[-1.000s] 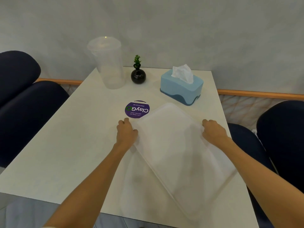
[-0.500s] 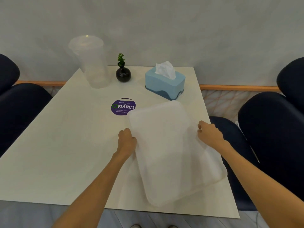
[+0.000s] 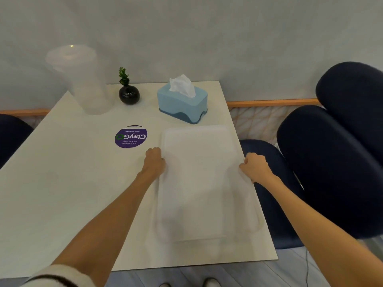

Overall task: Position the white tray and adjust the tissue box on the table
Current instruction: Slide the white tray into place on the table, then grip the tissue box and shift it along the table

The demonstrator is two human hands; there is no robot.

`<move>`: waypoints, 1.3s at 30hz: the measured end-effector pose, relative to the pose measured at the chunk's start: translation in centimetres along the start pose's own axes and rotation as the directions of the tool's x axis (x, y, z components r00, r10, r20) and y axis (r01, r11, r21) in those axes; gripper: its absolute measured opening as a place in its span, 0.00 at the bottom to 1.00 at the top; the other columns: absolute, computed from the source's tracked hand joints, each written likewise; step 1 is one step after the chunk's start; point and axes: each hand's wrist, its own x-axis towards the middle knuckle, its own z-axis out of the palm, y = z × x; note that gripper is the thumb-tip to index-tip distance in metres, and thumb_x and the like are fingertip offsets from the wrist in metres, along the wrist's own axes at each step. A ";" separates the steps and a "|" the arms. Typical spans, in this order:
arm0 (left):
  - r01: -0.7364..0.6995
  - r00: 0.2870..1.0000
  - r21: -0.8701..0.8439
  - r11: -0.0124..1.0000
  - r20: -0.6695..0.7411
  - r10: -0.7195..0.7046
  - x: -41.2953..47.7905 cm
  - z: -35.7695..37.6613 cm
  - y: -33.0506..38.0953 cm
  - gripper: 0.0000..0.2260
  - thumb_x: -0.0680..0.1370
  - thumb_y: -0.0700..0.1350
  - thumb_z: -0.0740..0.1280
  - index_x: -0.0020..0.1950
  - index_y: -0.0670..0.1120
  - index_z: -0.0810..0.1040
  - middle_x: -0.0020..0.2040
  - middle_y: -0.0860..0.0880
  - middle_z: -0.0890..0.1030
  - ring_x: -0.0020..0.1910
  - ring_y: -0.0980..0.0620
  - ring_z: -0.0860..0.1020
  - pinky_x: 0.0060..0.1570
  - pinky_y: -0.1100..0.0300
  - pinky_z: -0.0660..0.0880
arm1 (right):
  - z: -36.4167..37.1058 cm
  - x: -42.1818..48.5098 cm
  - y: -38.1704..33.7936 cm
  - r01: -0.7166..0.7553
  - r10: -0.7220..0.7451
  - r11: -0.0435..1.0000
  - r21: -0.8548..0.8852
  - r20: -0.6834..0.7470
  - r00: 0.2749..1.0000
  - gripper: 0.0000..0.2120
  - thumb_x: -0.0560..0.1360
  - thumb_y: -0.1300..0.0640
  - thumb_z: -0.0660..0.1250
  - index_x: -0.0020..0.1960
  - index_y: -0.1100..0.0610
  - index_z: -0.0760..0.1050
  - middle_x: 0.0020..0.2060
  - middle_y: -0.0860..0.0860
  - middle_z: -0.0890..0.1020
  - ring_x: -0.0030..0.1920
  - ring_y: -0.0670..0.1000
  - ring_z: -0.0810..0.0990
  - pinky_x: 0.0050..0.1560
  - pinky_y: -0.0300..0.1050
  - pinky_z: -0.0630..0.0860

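Head view: one white worktop with wide bare room on its left half. One white tray lies along the right edge, square to it, its far end just short of the one blue tissue box. Left hand and right hand each curl their fingers closed on a long tray rim. One clear cup and one black vase stand at the far edge.

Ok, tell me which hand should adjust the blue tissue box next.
Right hand, probably: the blue tissue box sits beyond the white plastic tray on the table's right half; the left hand would reach across.
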 end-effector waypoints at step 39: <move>-0.327 0.945 -0.227 0.917 -0.088 0.315 8.0 -10.5 1.9 0.16 0.77 0.41 0.65 0.65 0.41 0.75 0.59 0.42 0.80 0.59 0.45 0.77 0.55 0.61 0.70 | -1.8 3.7 -12.7 0.245 -0.244 0.969 -0.025 -0.247 0.938 0.16 0.75 0.61 0.63 0.63 0.62 0.71 0.57 0.61 0.78 0.53 0.58 0.77 0.48 0.45 0.71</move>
